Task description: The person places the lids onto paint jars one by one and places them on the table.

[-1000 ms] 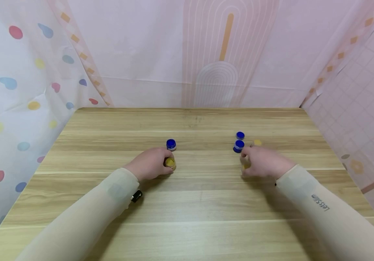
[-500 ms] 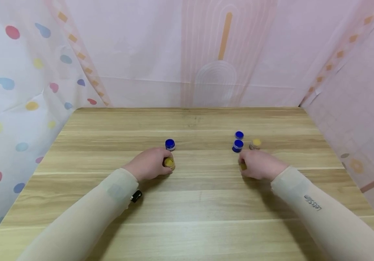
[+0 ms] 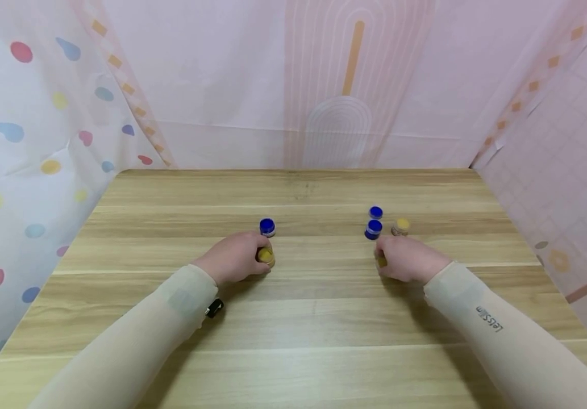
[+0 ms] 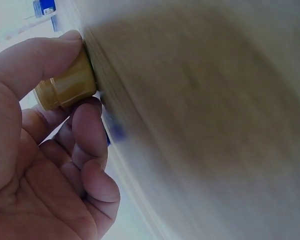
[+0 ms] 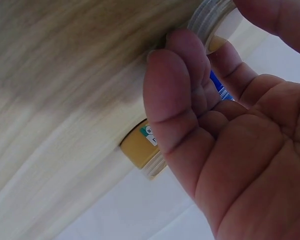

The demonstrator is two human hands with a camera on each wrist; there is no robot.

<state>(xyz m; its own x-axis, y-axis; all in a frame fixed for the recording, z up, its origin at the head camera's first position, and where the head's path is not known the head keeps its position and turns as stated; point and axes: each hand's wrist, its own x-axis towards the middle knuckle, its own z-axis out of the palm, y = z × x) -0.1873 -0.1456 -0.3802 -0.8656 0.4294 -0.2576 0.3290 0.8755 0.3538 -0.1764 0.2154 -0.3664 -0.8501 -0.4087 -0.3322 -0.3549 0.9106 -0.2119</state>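
Observation:
My left hand [image 3: 236, 257] pinches a small gold-yellow paint jar [image 4: 70, 82] between thumb and fingers, low on the table at the middle left. A blue paint jar [image 3: 267, 227] stands just behind it. Over on the right side, my right hand [image 3: 409, 258] pinches a clear ridged lid [image 5: 210, 20] with yellow on its inside, held right at the tabletop. The fingers cover most of it in the head view. Behind that hand are a second blue jar [image 3: 373, 229], a flat blue lid [image 3: 375, 212] and another yellow jar [image 3: 400, 226] with a label.
The wood-grain table [image 3: 313, 318] runs back to a pink patterned cloth [image 3: 221, 113]. Dotted cloth [image 3: 27, 147] hangs along the left side, and a gridded one [image 3: 569, 147] along the right. A black clip [image 3: 214, 308] shows under the left sleeve.
My right hand has moved slightly left and settled low with the lid, uncovering the yellow jar behind it. My left hand keeps its grip in the same place.

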